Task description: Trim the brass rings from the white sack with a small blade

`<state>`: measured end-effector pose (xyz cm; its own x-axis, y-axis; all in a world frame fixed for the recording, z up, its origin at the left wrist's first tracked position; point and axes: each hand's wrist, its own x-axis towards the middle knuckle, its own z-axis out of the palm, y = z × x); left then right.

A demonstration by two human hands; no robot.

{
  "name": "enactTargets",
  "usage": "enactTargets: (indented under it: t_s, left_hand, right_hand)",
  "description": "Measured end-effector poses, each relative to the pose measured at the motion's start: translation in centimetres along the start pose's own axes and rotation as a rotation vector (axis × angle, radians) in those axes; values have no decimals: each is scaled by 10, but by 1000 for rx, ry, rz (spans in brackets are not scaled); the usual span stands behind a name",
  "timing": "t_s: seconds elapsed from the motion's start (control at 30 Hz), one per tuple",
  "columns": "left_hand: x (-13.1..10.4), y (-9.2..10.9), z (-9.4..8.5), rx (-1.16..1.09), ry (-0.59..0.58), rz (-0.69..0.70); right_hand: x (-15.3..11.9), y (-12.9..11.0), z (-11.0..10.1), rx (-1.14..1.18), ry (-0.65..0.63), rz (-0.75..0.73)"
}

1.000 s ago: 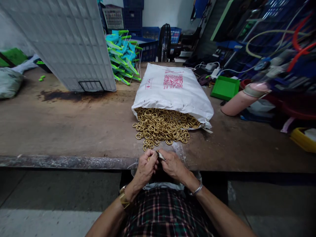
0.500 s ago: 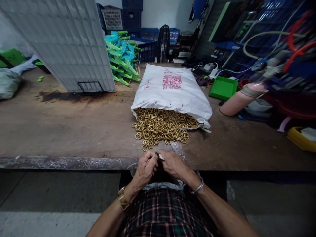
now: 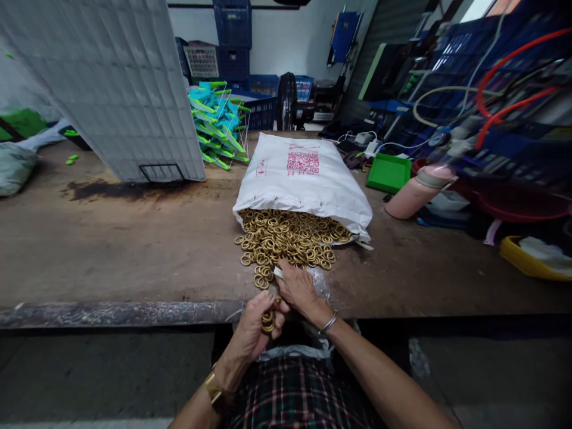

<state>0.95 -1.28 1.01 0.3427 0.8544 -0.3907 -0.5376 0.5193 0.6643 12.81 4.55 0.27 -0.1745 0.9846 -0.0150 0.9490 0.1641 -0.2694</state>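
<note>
Several brass-coloured metal rings (image 3: 268,322) are in my left hand (image 3: 252,330), whose fingers curl around them just off the table's front edge. My right hand (image 3: 298,291) reaches to the near side of a heap of the same rings (image 3: 286,241). Between its thumb and fingers is a small flat white piece (image 3: 278,272); its kind I cannot make out. The heap spills from the mouth of a white woven sack (image 3: 308,193) with red print, which lies on its side on the table. A few rings lie at the heap's front, close to both hands.
On the wooden table (image 3: 111,250), a grey-white ribbed panel (image 3: 134,89) stands at left beside green and turquoise parts (image 3: 218,125). A green tray (image 3: 388,171), a pink bottle (image 3: 415,193) and a yellow basin (image 3: 527,262) are at right.
My hands have parted. The right one has moved forward to the rings with the white piece; the left has turned, showing the rings in it. The view has tilted up slightly.
</note>
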Motion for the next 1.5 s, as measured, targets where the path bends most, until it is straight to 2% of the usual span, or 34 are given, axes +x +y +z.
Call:
enactTargets:
  t_s: [0.13,0.27,0.33,0.47,0.57,0.73,0.87,1.1,1.17,1.27,1.37,1.5]
  left_hand:
    - [-1,2,-1,-52,-25,-23]
    - [0,2,-8,-192,-25,-83]
    - [3,3,-10,-243,0,-87]
    - [9,5,-7,-219,94,-26]
    - [14,7,0,-118,136,61]
    - [20,4,7,103,198,148]
    - [23,-2,5,278,215,193]
    - [21,-2,5,621,284,344]
    - [20,-1,6,625,283,335]
    - [20,-1,7,549,233,244]
    - [21,-2,4,420,148,133]
    - [19,-3,3,315,87,101]
  right_hand:
    - [1,1,1,-17,-20,6]
    - [0,9,2,97,15,-6]
    - [-1,14,1,255,59,-9]
    - [-5,24,-2,737,106,32]
    - [-13,27,-4,992,65,89]
    - [-24,22,-6,1179,-49,116]
    - [-27,17,-8,1197,-98,93]
    - [-22,11,-15,979,-11,118]
    - [-21,9,-17,919,0,135]
    - [-20,8,-18,880,6,145]
    - [-22,7,-17,889,-1,129]
    - [-22,7,-16,941,-20,79]
